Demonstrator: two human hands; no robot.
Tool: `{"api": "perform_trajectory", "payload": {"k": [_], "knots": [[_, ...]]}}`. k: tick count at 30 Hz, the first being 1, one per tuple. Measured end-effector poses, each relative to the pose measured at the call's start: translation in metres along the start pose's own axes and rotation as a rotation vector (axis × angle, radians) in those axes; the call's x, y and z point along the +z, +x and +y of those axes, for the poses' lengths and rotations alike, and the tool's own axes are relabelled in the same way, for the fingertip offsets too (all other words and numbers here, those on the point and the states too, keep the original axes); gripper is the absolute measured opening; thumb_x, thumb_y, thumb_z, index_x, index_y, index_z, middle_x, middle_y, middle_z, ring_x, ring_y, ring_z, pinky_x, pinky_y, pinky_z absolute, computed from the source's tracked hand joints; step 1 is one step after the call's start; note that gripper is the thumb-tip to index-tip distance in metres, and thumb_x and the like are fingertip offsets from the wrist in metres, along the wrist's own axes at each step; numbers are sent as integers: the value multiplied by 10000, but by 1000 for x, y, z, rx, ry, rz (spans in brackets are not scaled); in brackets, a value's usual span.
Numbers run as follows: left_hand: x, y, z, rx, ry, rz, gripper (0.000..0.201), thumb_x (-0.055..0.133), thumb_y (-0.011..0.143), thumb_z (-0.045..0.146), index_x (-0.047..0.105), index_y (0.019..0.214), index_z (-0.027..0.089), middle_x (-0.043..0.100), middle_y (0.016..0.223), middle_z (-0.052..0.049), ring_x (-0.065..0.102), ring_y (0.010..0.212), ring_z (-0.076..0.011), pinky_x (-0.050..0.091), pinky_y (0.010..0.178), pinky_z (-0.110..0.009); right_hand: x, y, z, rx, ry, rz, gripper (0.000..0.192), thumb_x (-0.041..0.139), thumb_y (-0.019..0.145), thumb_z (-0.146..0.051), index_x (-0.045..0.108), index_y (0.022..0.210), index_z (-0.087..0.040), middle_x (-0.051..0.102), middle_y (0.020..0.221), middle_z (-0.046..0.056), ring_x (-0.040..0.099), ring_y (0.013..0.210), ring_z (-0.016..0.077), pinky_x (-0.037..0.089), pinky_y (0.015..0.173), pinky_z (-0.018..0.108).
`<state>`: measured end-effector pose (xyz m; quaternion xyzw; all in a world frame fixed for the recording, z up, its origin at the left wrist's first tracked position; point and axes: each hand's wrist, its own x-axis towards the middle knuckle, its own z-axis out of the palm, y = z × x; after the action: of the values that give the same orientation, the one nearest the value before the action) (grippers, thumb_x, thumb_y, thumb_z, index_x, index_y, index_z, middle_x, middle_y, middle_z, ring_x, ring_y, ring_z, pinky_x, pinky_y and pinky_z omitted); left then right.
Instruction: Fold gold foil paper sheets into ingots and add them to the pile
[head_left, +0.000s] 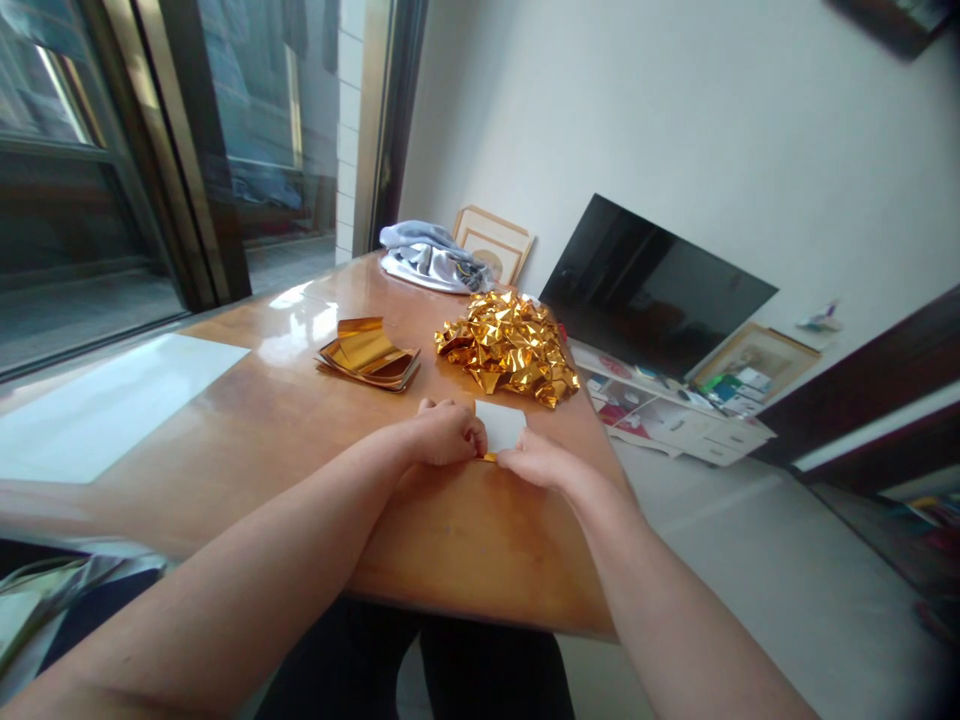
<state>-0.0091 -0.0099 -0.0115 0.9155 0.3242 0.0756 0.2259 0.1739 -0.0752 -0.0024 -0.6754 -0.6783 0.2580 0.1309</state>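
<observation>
A small sheet of foil paper [501,424] lies on the table between my hands, white side up, with a gold strip turned over along its near edge. My left hand [450,433] has its fingers curled and closed on the sheet's left side. At the near right corner my right hand [534,458] pinches the same folded edge. Just beyond them rises a heap of folded gold foil pieces [514,345]. To the left sits a stack of flat gold foil sheets [367,352], its top sheet curling up.
The wooden table [300,430] carries a white sheet [120,405] at the left and a bundle of grey-blue cloth [431,258] at the far end. A television [652,290] stands over a low white cabinet [675,425] beyond the right edge. Glass doors [262,130] are at the left.
</observation>
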Motion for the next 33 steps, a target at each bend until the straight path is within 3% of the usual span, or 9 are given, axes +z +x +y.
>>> {"api": "perform_trajectory", "payload": {"k": [3,11,16,23,33], "knots": [[-1,0,0,-2,-2,2,232,597,773,275,784,880,360,753,924,7,577,1037,-269,310,957,-449,-1,0,-1,-39,13,-39,461,659,779,-190,648,1239,-220,707,1214,54,645,1021,210,500,902,287],[-2,0,-2,-29,3,5,252,574,782,288,786,905,345,757,965,1,603,1005,-252,326,974,-454,-5,0,-9,88,-118,-73,384,679,785,-333,710,1144,-201,745,1107,76,673,895,228,506,748,269],[-3,2,-1,-56,-10,2,243,573,783,311,789,891,336,759,968,4,606,991,-254,323,980,-478,-3,3,-10,107,-170,-73,412,689,782,-362,706,1160,-199,746,1102,105,682,897,249,503,736,281],[-3,3,-2,-69,-18,-5,253,579,747,276,790,874,334,759,962,1,609,999,-271,332,975,-499,-5,1,-24,292,-315,-113,516,637,808,-509,693,1156,-132,755,961,133,702,815,250,496,676,291],[-3,1,0,-55,-2,8,232,587,754,314,787,872,328,754,969,-21,602,1006,-283,335,973,-500,-6,-6,-38,276,-182,-91,441,773,691,-481,703,983,-160,715,798,95,657,716,232,467,575,283]]}}
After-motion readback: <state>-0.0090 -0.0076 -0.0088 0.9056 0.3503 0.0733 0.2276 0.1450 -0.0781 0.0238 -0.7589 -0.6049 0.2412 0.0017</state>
